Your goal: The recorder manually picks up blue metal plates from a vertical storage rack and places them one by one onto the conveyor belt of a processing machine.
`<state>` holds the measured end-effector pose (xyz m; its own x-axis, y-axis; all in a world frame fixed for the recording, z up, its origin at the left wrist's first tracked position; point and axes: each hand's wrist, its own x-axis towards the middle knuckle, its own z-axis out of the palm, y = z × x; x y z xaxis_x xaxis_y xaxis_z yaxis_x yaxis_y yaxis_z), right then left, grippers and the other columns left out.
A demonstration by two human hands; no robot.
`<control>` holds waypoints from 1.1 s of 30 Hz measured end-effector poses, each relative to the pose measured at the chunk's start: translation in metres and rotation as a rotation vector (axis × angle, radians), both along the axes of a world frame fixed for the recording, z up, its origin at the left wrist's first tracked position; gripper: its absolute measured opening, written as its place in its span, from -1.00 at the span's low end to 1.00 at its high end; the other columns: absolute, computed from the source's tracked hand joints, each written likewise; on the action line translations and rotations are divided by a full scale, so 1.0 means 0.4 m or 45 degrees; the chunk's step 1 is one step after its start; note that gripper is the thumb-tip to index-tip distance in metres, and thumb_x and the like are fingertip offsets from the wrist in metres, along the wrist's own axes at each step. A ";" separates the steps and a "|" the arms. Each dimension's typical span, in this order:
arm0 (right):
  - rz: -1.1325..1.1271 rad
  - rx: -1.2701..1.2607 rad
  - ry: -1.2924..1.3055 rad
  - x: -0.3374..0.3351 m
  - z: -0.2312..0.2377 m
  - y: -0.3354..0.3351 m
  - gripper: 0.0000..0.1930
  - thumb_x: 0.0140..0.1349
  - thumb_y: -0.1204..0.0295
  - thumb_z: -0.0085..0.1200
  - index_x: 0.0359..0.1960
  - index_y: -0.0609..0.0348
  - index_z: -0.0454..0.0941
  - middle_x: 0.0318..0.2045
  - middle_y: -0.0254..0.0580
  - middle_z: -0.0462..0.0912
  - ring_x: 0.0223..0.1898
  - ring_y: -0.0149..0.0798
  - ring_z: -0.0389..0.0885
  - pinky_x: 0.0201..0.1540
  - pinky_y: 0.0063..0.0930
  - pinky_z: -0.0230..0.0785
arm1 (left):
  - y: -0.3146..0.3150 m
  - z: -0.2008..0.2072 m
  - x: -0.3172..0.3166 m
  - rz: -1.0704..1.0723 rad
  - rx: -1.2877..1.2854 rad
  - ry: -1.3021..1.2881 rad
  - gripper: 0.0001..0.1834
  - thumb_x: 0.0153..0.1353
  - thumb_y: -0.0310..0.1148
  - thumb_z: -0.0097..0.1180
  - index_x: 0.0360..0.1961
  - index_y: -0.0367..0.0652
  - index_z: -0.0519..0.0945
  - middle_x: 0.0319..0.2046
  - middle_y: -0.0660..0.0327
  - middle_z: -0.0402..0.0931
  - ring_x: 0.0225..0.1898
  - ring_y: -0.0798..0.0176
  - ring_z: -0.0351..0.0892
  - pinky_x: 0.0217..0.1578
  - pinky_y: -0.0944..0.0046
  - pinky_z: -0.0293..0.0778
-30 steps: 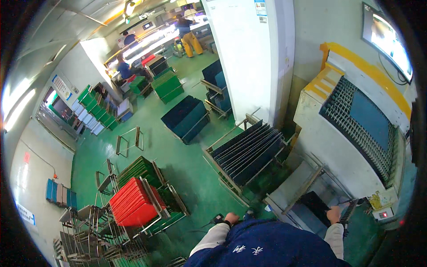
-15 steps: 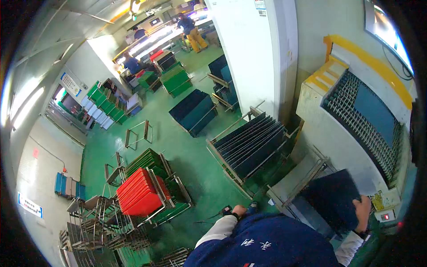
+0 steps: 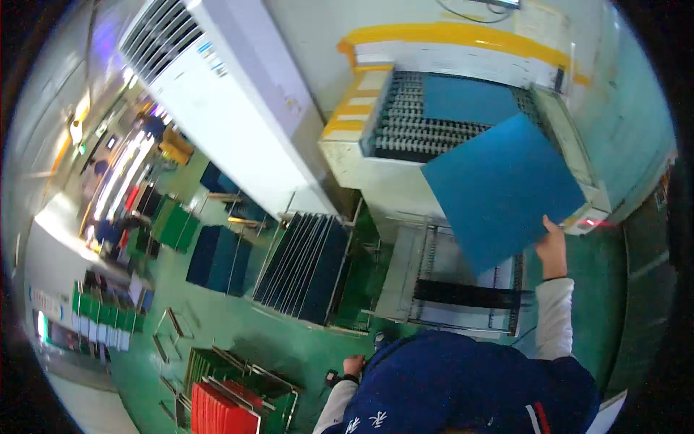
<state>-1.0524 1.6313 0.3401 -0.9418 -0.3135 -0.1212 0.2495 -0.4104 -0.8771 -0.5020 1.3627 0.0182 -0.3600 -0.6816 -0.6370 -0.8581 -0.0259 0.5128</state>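
Observation:
A blue flat panel is in my right hand, whose fingers grip its lower right edge. The panel is tilted and overlaps the front of a roller conveyor. On those rollers lies a second blue panel, partly hidden behind the held one. Below stands a grey metal rack with a dark strip-like panel edge across it. Low at the left of my body, my left hand is curled closed beside a small black object; what its fingers hold, if anything, cannot be made out.
A rack of upright dark panels stands left of the conveyor, below a tall white cabinet. Red panels fill a rack at the lower left. Farther off are green panel stacks and a person at a lit bench.
My view has turned right toward the conveyor. My right hand has raised the panel from the rack to the conveyor's front. My left hand stays low and curled.

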 end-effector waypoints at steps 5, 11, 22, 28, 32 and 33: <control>-0.120 -0.282 -0.357 -0.052 -0.065 -0.041 -0.72 0.09 0.44 0.10 -0.13 0.06 0.43 -0.22 -0.25 0.53 -0.19 -0.20 0.49 -0.21 -0.28 0.34 | -0.032 -0.066 0.037 -0.493 -0.372 -0.007 -0.66 -0.01 -0.08 -0.01 -0.52 -0.13 0.61 -0.52 0.10 0.58 -0.43 0.05 0.57 -0.38 0.15 0.43; -0.152 -0.356 -0.557 -0.133 -0.144 -0.104 -0.78 0.11 0.43 0.09 -0.20 0.01 0.40 -0.29 -0.32 0.52 -0.28 -0.24 0.46 -0.32 -0.35 0.32 | 0.004 0.098 -0.043 0.017 -0.148 -0.090 -0.63 -0.04 -0.05 0.02 -0.57 -0.16 0.62 -0.59 0.13 0.56 -0.49 0.10 0.56 -0.43 0.14 0.41; 0.308 -0.186 -0.672 -0.101 -0.133 -0.204 -0.81 0.11 0.30 0.12 -0.41 0.10 0.40 -0.47 -0.18 0.51 -0.42 -0.25 0.48 -0.38 -0.39 0.37 | 0.012 0.097 -0.058 0.129 -0.090 -0.123 -0.67 -0.07 -0.10 0.06 -0.55 -0.17 0.63 -0.58 0.14 0.58 -0.52 0.19 0.56 -0.43 0.22 0.41; 0.296 -0.173 -0.626 -0.127 -0.136 -0.229 -0.81 0.10 0.30 0.11 -0.37 0.11 0.42 -0.45 -0.14 0.54 -0.41 -0.23 0.51 -0.39 -0.39 0.37 | 0.017 0.110 -0.080 0.386 -0.035 0.003 -0.68 -0.04 -0.19 0.06 -0.48 -0.28 0.62 -0.58 0.16 0.59 -0.51 0.23 0.57 -0.44 0.28 0.42; 0.292 -0.174 -0.619 -0.137 -0.135 -0.229 -0.81 0.11 0.31 0.10 -0.37 0.12 0.41 -0.44 -0.11 0.54 -0.42 -0.22 0.51 -0.38 -0.39 0.38 | 0.033 0.192 -0.130 0.491 0.010 0.052 -0.70 -0.02 -0.24 0.10 -0.44 -0.31 0.61 -0.56 0.17 0.60 -0.51 0.26 0.56 -0.45 0.28 0.42; 0.282 -0.168 -0.617 -0.138 -0.130 -0.233 -0.81 0.11 0.32 0.09 -0.37 0.13 0.41 -0.43 -0.10 0.54 -0.42 -0.22 0.51 -0.38 -0.39 0.38 | 0.028 0.162 -0.117 0.495 0.009 0.048 -0.70 -0.02 -0.24 0.10 -0.44 -0.31 0.61 -0.56 0.17 0.60 -0.51 0.26 0.56 -0.45 0.28 0.42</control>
<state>-1.1075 1.5382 0.2881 -0.6980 -0.5398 -0.4707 0.7048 -0.4011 -0.5852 -0.5490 1.3740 0.0828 -0.0991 -0.7675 -0.6334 -0.7643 -0.3489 0.5424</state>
